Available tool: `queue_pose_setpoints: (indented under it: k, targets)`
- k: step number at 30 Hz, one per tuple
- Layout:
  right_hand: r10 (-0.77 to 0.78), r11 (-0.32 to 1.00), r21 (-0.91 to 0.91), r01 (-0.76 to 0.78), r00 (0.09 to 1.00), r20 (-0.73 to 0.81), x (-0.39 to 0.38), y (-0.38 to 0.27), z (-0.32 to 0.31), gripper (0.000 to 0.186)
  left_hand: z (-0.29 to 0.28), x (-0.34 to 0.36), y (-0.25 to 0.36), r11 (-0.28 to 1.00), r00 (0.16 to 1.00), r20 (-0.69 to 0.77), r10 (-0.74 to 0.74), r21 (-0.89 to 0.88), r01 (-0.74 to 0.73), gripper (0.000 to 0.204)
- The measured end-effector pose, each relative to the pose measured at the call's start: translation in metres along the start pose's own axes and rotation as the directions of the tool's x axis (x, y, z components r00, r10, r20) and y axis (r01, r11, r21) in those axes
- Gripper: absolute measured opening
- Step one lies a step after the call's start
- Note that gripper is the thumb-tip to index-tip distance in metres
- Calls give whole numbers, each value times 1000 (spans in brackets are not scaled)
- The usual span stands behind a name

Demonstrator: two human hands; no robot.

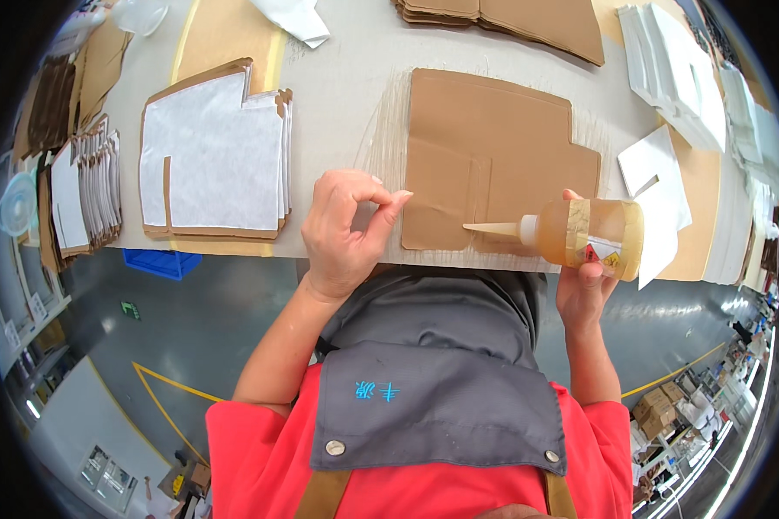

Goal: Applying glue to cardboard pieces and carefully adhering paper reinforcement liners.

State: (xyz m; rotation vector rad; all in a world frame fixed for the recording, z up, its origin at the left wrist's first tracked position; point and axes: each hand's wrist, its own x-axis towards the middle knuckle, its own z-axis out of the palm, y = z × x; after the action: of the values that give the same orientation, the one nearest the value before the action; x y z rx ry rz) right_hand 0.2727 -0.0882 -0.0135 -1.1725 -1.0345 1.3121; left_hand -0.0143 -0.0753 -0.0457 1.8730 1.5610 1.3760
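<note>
My right hand (pixel 583 290) grips a glue bottle (pixel 552 233) with amber contents. The bottle lies tilted nearly on its side, its long pale nozzle (pixel 492 229) pointing left over the lower part of a brown leather-like panel (pixel 493 156). That panel lies flat on the table before me, with a notch at its upper right corner and a faint pressed strip outline in it. My left hand (pixel 346 229) is closed, thumb and forefinger pinched together at the panel's left edge. Whatever sits between those fingertips, if anything, is too small to make out.
Left of the panel lies a stack of white-faced brown pieces (pixel 216 151). More stacked pieces (pixel 86 190) stand at the far left. Brown panels (pixel 511 22) are piled at the back, white sheets (pixel 675 73) at the right. The table (pixel 346 95) bears dried glue streaks.
</note>
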Motion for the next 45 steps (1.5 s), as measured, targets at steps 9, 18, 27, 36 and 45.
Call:
queue_pose_setpoints:
  k: [9, 18, 27, 36, 45]
  targets:
    - [-13, 999, -40, 13, 1000, 18, -17, 6, 1, 96, 0, -2, 0, 1000, 1000, -19, 7, 19, -7, 26]
    - [12, 1000, 21, -13, 998, 54, -13, 15, 33, 98, 2, -1, -2, 1000, 999, -38, 8, -11, -9, 26]
    - [53, 986, 156, -56, 998, 24, 29, 1, 41, 83, 0, 0, -2, 997, 998, -53, -14, -71, 10, 27]
    - [-108, 991, 84, 104, 993, 46, 115, 3, 56, 54, -1, -2, -1, 991, 998, -29, -62, -117, 58, 29]
    - [-52, 993, 110, 48, 998, 34, 123, 6, 63, 54, -1, 0, -2, 993, 997, -30, -66, -105, 62, 30]
